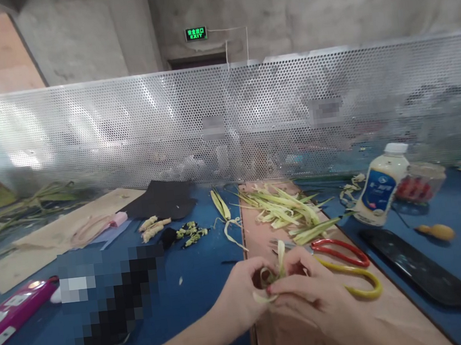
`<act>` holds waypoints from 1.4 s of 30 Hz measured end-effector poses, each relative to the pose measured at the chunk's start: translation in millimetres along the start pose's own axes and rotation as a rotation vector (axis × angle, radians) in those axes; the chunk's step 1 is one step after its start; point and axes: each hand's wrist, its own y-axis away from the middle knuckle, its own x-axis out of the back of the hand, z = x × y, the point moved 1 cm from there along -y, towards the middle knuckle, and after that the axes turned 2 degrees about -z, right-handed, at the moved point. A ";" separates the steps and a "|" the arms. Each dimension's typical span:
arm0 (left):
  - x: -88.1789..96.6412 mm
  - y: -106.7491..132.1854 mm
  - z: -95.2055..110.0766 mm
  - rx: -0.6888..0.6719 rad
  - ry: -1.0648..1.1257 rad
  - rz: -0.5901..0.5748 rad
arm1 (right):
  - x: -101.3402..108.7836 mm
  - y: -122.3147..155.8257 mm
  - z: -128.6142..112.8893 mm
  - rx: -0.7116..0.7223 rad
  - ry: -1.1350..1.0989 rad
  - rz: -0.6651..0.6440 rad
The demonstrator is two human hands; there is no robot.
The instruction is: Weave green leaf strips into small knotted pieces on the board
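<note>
Above the front of the brown board [288,331], my two hands meet around a pale green leaf strip [281,257]. My left hand [243,289] pinches its curled part from the left side. From the right, my right hand [315,290] closes its fingers on the same strip, with a loose end standing up between the hands. Fingers cover much of the strip, so its full shape is hidden. Right beside my right hand lie scissors with one red handle [341,252] and one yellow handle [366,284]. Behind them is a heap of cut leaf strips [287,205].
A white-capped bottle [380,184], a clear box [423,182], a small gourd [436,232] and a black phone [422,267] are at right. To the left lie dark paper [157,199], small woven pieces [193,232] and a magenta power strip [19,315]. A perforated metal screen [127,134] bounds the back.
</note>
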 end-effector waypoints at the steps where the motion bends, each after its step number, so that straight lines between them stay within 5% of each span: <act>1: -0.1 0.6 0.7 -0.002 -0.017 0.010 | 0.8 0.1 -2.1 -0.039 -0.012 0.010; 9: 1.1 4.1 7.5 0.010 -0.180 0.124 | 4.9 -2.2 -13.4 -0.258 -0.150 0.073; 34: -3.0 8.8 10.4 -0.042 -0.305 0.145 | -0.8 -3.6 -9.6 -0.264 -0.171 0.090; 42: -5.0 8.4 8.9 -0.045 -0.288 0.125 | -7.3 -3.3 -8.9 -0.340 -0.167 0.227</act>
